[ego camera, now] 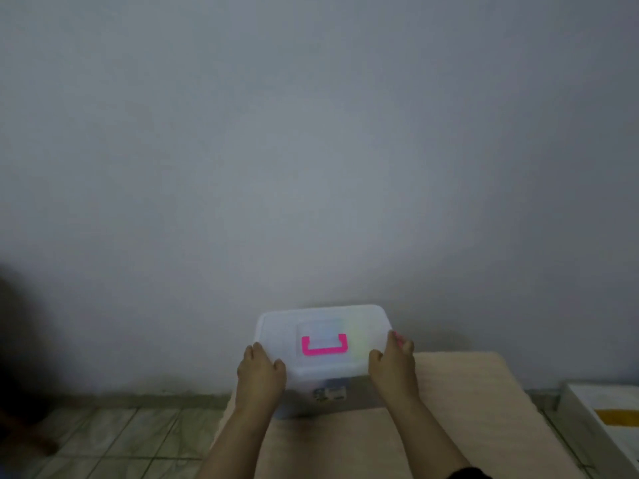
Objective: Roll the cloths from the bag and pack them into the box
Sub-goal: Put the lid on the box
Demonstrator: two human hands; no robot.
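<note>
The translucent box [323, 344], lid [276, 326] on and pink handle [324, 346] folded flat on top, sits at the far end of a beige mat [484, 409] close to the wall [311, 133]. The left hand [261, 369] and right hand [392, 357] each clasp an opposite short edge, thumbs over the rim. This even two-sided grip probably serves to steady the box or free its lid; no bag or cloths are in view.
</note>
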